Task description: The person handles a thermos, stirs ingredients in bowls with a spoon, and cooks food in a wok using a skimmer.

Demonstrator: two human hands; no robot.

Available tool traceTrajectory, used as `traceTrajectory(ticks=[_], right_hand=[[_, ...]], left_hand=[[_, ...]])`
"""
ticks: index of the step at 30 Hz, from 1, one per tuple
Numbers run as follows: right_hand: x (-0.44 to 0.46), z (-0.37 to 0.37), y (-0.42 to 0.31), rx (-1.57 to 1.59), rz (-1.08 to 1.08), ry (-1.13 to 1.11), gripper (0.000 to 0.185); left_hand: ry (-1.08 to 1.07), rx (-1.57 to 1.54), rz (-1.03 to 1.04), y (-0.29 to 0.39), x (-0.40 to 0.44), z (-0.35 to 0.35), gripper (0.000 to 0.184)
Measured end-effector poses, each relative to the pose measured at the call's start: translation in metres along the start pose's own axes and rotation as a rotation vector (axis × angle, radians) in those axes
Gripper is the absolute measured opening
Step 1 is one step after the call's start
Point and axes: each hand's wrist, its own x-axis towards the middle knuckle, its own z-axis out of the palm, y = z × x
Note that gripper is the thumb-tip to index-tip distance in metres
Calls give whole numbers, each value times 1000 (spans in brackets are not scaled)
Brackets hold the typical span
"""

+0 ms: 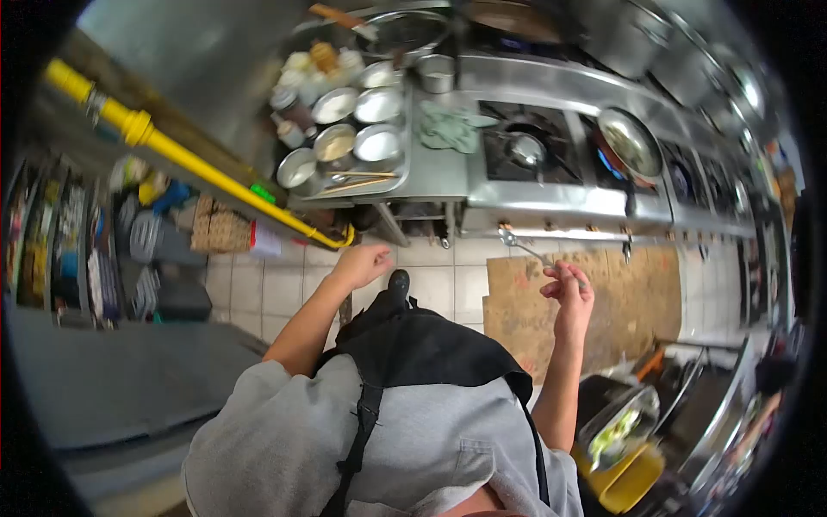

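My right hand [571, 291] pinches the handle of a metal spoon [525, 248]. The spoon's bowl points up and left, in front of the stove [568, 207]. Loosely curled, my left hand [364, 265] hangs above the tiled floor with nothing visible in it. Ahead of that hand is a metal tray [405, 164] with several metal bowls, among them a bowl of pale tan contents [334, 142]. A frying pan [631, 145] with food in it sits tilted over a blue flame on the stove.
A green cloth [448, 127] lies between tray and stove. Squeeze bottles [297, 95] stand behind the bowls. A yellow pipe [189, 159] runs along the left. Cardboard [594, 302] covers floor tiles. Behind me at right are a yellow container [633, 478] and a pan of green pieces [616, 435].
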Motion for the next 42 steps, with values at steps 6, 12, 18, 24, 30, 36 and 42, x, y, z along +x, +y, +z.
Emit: traceTrajectory(ticks=[6,12,18,24,30,36,42], right_hand=[[59,146,-22,-82,-47,-232,28],[102,288,-5,-177,-23,-395,30],[138,393,39,-356,-13,-527,26],[155,445,81,-427,25,-532,24],[167,462,101,-532,-26,-530,24],[167,472,107,-589,4,-532,25],[171,469,119,-508,57,-520,27]], left_hand=[[750,-148,222,-21,-7,-116,18],[1579,114,173,-88,-43,-267,39],[1676,182,58,-151,-33,-342,69],[1605,-36,264,-178,0,-345,84],[1571,-287,376,-188,10,-337,91],[1589,-70,271,-183,11,-339,84],[1597,-1,225,-193,8,-335,82]])
